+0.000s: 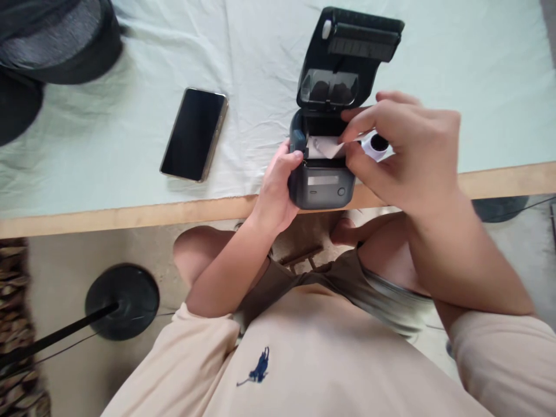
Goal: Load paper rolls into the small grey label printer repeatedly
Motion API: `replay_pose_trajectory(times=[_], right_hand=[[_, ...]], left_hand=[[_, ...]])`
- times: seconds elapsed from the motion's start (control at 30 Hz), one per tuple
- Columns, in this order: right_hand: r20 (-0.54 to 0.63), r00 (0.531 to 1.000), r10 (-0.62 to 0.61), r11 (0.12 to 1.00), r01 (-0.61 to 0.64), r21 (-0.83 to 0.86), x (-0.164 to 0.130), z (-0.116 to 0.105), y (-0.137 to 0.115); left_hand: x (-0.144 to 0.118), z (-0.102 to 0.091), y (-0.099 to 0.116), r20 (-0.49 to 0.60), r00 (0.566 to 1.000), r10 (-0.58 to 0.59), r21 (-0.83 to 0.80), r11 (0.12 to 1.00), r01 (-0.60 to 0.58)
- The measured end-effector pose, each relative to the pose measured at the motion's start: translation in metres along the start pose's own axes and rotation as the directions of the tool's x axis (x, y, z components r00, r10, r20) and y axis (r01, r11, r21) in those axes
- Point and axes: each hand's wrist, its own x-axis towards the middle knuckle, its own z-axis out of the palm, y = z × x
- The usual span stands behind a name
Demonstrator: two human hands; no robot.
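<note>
Beige, soft shirt fabric point(304, 370) with a small dark-blue embroidered figure is seen closest, and olive shorts point(313, 284) lie just beyond it. To the left on the floor, a round, flat black stand base point(122, 301) is seen with a thin pole slanting away from it.

At the near wooden edge of the table point(130, 217), which is covered by a pale, creased cloth point(130, 58), a small label printer point(322, 174) is set. Its body is a rounded block of matte dark-grey plastic, with a narrow pale display strip and a round button on the front face turned toward the person. The long axis runs from the person toward the far side, and the hinged lid point(347, 52) is thrown open, tilted back and away, with a ribbed black roller bar at its top.

The printer's left side is gripped by the left hand point(278, 191), thumb curled over the upper corner. A white paper strip point(325, 147), slightly curled, is pinched over the open bay by the right hand point(403, 156), and a small white roll with a dark core point(377, 145) is held under the same fingers.

Farther left, a glossy black phone point(194, 134), a slim rounded rectangle, lies face up and slightly slanted. At the far left corner, dark rounded mesh-textured objects point(56, 40) rest on the cloth.
</note>
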Motion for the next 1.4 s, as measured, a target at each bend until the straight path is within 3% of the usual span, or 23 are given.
replay_pose_trajectory(times=[0.2, 0.37, 0.5, 0.6, 0.7, 0.8, 0.87, 0.97, 1.03, 1.1, 1.17, 1.27, 1.33, 1.4], right_hand=[[-0.167, 0.986, 0.013, 1.0, -0.01, 0.02, 0.0, -0.004, -0.022], [-0.157, 0.987, -0.043, 0.998, 0.037, -0.042, -0.004, 0.003, -0.014], [-0.349, 0.935, -0.069, 0.998, 0.061, -0.035, -0.007, 0.014, -0.011], [-0.441, 0.885, -0.15, 0.987, 0.163, -0.007, -0.006, 0.023, -0.014], [-0.365, 0.894, -0.259, 0.965, 0.255, -0.059, -0.003, 0.027, -0.015], [-0.255, 0.927, -0.274, 0.962, 0.26, -0.089, -0.004, 0.026, -0.012], [-0.261, 0.928, -0.267, 0.963, 0.245, -0.112, -0.006, 0.024, -0.007], [-0.227, 0.951, -0.212, 0.973, 0.185, -0.136, -0.01, 0.02, 0.004], [-0.084, 0.988, -0.129, 0.983, 0.116, -0.145, -0.012, 0.013, 0.01], [0.067, 0.996, -0.062, 0.986, 0.072, -0.153, -0.013, 0.006, 0.012], [0.112, 0.993, -0.042, 0.984, 0.061, -0.167, -0.014, 0.001, 0.009], [-0.037, 0.998, -0.044, 0.97, 0.034, -0.24, -0.016, 0.001, -0.006], [-0.201, 0.979, -0.015, 0.956, -0.045, -0.291, -0.017, 0.005, -0.018], [-0.293, 0.956, 0.018, 0.945, -0.112, -0.308, -0.019, 0.009, -0.028]], left_hand=[[0.001, 0.004, 0.005, -0.01, 0.999, -0.037, -0.039, 0.999, 0.036], [-0.001, 0.006, 0.006, 0.05, 0.999, 0.011, -0.05, 0.999, -0.008], [-0.001, 0.006, 0.006, 0.087, 0.996, 0.026, -0.081, 0.997, -0.019], [0.0, 0.004, 0.006, 0.111, 0.994, 0.022, -0.111, 0.994, -0.01], [0.002, 0.001, 0.007, 0.105, 0.994, -0.013, -0.141, 0.99, 0.028], [0.003, -0.002, 0.006, 0.134, 0.991, 0.008, -0.125, 0.992, 0.009], [0.003, -0.004, 0.005, 0.17, 0.984, 0.058, -0.098, 0.994, -0.042], [0.005, -0.007, 0.003, 0.188, 0.978, 0.086, -0.088, 0.994, -0.07], [0.006, -0.007, 0.002, 0.194, 0.978, 0.083, -0.09, 0.994, -0.067], [0.007, -0.007, 0.001, 0.175, 0.983, 0.058, -0.088, 0.995, -0.043], [0.008, -0.005, 0.001, 0.163, 0.986, 0.032, -0.097, 0.995, -0.016], [0.01, -0.004, -0.001, 0.239, 0.969, 0.057, -0.115, 0.993, -0.03], [0.012, -0.004, -0.003, 0.301, 0.95, 0.085, -0.112, 0.992, -0.053], [0.013, -0.004, -0.004, 0.328, 0.94, 0.096, -0.11, 0.992, -0.063]])
